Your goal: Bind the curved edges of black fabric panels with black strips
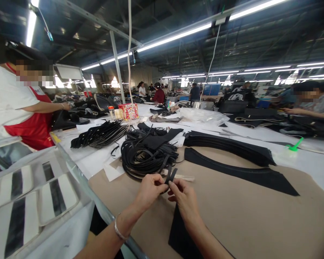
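My left hand [150,190] and my right hand [183,196] meet over the brown board [221,208], each pinching a narrow black strip [170,175] between thumb and fingers. Two short strip ends stick up between the fingertips. Just behind the hands lies a tangled heap of black strips [140,154]. Partly under my right wrist is a dark flat piece [180,230]. One curved black piece [240,172] rests on the board to the right, in front of a stack of similar pieces [229,145].
Fanned black pieces [99,133] lie at the back left, near a red patterned box [129,111]. A green-nozzled bottle [294,145] stands at the right. Striped panels [17,208] lie at the left. A person in a red apron [40,118] works at the left.
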The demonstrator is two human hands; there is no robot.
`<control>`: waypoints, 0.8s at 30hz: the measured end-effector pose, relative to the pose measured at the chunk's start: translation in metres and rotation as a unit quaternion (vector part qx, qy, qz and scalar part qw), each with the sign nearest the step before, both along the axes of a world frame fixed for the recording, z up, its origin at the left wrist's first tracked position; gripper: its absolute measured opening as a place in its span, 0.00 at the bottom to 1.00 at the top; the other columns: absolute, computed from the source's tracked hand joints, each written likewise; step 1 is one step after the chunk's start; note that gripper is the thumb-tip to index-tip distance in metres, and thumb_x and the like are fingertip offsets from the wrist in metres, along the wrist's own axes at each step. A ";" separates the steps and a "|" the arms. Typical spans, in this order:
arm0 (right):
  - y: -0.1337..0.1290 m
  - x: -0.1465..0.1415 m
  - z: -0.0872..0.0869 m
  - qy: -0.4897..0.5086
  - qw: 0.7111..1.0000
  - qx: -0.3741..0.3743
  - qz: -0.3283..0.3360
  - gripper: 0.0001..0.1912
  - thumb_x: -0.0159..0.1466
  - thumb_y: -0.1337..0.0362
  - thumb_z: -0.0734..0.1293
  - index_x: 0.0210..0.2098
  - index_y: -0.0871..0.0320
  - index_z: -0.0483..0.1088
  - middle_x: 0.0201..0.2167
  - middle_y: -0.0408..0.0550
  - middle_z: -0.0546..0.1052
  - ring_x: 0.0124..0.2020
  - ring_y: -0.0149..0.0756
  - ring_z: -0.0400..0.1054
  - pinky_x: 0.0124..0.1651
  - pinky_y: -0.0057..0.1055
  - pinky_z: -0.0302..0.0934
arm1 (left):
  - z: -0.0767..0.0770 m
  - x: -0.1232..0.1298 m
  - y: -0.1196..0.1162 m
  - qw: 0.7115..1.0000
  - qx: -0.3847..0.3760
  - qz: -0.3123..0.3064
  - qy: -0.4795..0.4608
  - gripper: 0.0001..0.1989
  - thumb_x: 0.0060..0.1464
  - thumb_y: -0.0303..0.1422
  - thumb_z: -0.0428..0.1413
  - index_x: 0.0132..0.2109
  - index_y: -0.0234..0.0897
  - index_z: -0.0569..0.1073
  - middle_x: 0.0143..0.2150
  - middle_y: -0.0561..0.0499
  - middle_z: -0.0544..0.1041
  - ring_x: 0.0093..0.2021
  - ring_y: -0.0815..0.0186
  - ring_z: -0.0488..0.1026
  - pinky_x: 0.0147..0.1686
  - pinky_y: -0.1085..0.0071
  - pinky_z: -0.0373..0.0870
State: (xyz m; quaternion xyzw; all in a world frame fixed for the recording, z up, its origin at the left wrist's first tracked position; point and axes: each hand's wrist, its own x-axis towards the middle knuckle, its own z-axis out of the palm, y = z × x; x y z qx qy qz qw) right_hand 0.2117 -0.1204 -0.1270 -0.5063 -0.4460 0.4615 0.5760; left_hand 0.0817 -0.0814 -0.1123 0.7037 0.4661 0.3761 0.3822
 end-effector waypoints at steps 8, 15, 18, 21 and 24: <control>0.013 0.039 0.035 0.119 0.982 0.092 -0.112 0.16 0.58 0.50 0.67 0.33 0.55 0.62 0.34 0.45 0.77 0.40 0.37 0.72 0.46 0.36 0.66 | -0.004 -0.017 0.009 0.965 0.170 0.116 0.162 0.09 0.57 0.32 0.52 0.29 0.37 0.69 0.29 0.52 0.68 0.34 0.65 0.65 0.35 0.70 0.62; 0.003 0.159 0.142 0.136 0.909 0.269 -0.287 0.09 0.58 0.65 0.63 0.33 0.51 0.55 0.19 0.31 0.63 0.20 0.27 0.59 0.33 0.34 0.67 | -0.038 -0.020 0.017 0.896 0.286 -0.006 0.340 0.12 0.59 0.25 0.50 0.44 0.45 0.76 0.44 0.48 0.71 0.45 0.60 0.65 0.44 0.65 0.60; -0.037 0.195 0.178 -0.032 0.870 0.328 -0.368 0.07 0.59 0.65 0.63 0.33 0.49 0.59 0.19 0.35 0.60 0.17 0.29 0.52 0.19 0.26 0.51 | -0.040 -0.018 0.030 0.877 0.305 -0.006 0.372 0.12 0.60 0.25 0.48 0.41 0.41 0.76 0.41 0.45 0.71 0.44 0.57 0.64 0.43 0.62 0.60; -0.086 0.208 0.200 -0.399 0.787 0.267 -0.386 0.02 0.64 0.59 0.62 0.35 0.44 0.64 0.24 0.42 0.64 0.22 0.33 0.57 0.23 0.32 0.49 | -0.035 -0.014 0.044 0.870 0.316 0.010 0.379 0.11 0.59 0.26 0.47 0.39 0.37 0.75 0.37 0.44 0.70 0.43 0.56 0.65 0.43 0.61 0.61; -0.123 0.207 0.204 -0.697 0.652 0.067 -0.292 0.05 0.65 0.60 0.61 0.37 0.47 0.68 0.23 0.44 0.69 0.23 0.38 0.61 0.27 0.34 0.49 | -0.025 -0.003 0.042 0.873 0.321 0.025 0.367 0.09 0.60 0.27 0.48 0.38 0.36 0.73 0.38 0.45 0.70 0.43 0.57 0.66 0.44 0.62 0.63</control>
